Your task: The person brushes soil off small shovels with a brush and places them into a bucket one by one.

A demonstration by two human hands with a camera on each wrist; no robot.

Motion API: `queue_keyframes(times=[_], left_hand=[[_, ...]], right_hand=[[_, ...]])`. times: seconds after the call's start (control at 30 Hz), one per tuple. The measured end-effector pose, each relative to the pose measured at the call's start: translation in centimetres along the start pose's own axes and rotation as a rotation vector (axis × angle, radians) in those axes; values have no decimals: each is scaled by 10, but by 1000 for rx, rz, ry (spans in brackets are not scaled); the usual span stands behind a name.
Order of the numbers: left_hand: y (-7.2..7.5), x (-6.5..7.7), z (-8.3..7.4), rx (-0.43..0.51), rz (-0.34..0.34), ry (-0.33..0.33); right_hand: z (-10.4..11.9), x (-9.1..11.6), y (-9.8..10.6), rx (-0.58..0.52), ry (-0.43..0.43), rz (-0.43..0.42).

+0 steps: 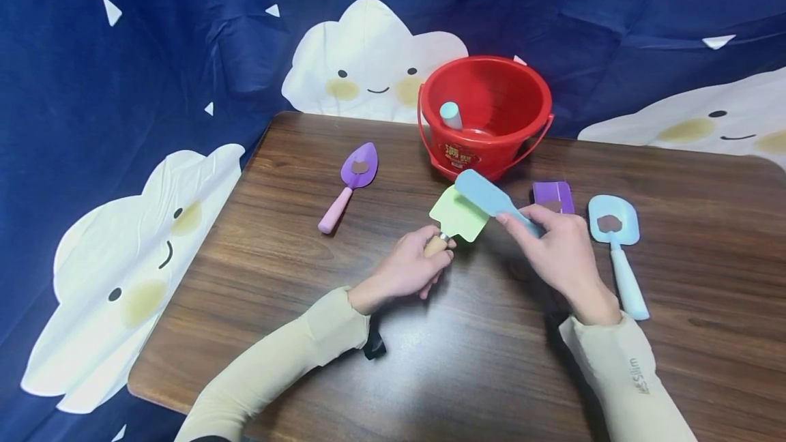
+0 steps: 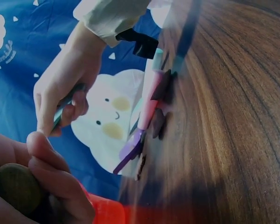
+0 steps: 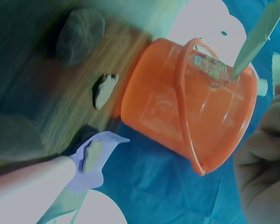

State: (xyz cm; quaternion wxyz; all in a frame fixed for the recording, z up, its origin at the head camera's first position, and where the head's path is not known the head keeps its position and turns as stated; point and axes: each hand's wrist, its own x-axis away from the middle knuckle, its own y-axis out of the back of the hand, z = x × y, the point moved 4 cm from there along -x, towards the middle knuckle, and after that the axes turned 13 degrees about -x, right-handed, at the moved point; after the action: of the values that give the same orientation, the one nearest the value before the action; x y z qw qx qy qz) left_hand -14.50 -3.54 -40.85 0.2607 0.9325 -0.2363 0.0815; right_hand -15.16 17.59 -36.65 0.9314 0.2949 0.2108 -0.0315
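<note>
My left hand (image 1: 417, 261) grips the wooden handle of a green toy shovel (image 1: 457, 217), its flat, squarish blade pointing away from me. The round end of that handle (image 2: 18, 189) shows in the left wrist view. In my right hand (image 1: 561, 247) is a blue toy shovel (image 1: 482, 192), pinched by the handle. Its rounded blade overlaps the green blade in the head view; I cannot tell whether they touch. Both blades are just in front of a red bucket (image 1: 457, 155). Inside the bucket, the pale end of a handle (image 1: 450, 114) shows.
A purple trowel (image 1: 368, 155) with a pink handle lies left. Partly hidden by my right hand is another purple shovel (image 1: 552, 191); a light blue shovel (image 1: 626, 285) lies farther right. Brown patches sit on these blades. A blue cloud-patterned cloth (image 1: 184, 5) hangs behind the wooden table (image 1: 264, 312).
</note>
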Motion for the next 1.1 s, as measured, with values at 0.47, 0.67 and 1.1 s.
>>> queue_keyframes(times=[0.47,0.67,1.1], left_hand=[[0,-1,-3,-11,15,-51],[-1,-1,-2,-13,29,-31],[-1,-1,-2,-14,44,-20]], right_hand=[[10,2,-18,-5,28,215],[14,2,-20,-2,5,292],[10,0,-20,0,-7,302]])
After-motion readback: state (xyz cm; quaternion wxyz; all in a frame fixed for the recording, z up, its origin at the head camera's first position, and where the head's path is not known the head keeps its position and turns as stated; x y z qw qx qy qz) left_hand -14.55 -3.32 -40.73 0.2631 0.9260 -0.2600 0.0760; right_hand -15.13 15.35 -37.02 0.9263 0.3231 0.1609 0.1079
